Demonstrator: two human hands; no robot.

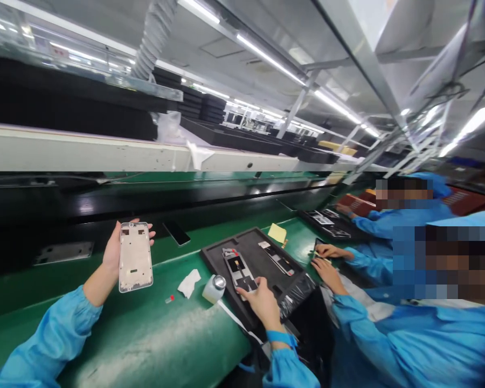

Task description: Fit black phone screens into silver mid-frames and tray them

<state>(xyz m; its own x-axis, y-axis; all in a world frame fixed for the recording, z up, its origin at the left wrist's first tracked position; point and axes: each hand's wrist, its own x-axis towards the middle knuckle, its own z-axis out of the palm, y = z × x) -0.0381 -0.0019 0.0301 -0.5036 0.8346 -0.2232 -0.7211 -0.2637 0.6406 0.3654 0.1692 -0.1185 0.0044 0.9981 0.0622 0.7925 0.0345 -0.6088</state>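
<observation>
My left hand [112, 250] is closed around a white phone frame [136, 258], its bare inner face turned toward me. Over the black foam tray [216, 250] at the right, my right hand [262, 303] grips the near end of a phone assembly [237, 269] with black parts and a red tab. That assembly still lies in or just above the tray; I cannot tell which. A second phone assembly [277, 258] rests farther right in the same tray. A blue band circles my right wrist.
Left of the tray stand a dispenser bottle [214, 289] and a crumpled white tissue [189, 283]. A dark phone [177, 233] lies behind them, and yellow notes [277, 233] behind the tray. Co-workers in blue sleeves [367, 323] work at the right. A white shelf [125, 156] crosses above the green bench.
</observation>
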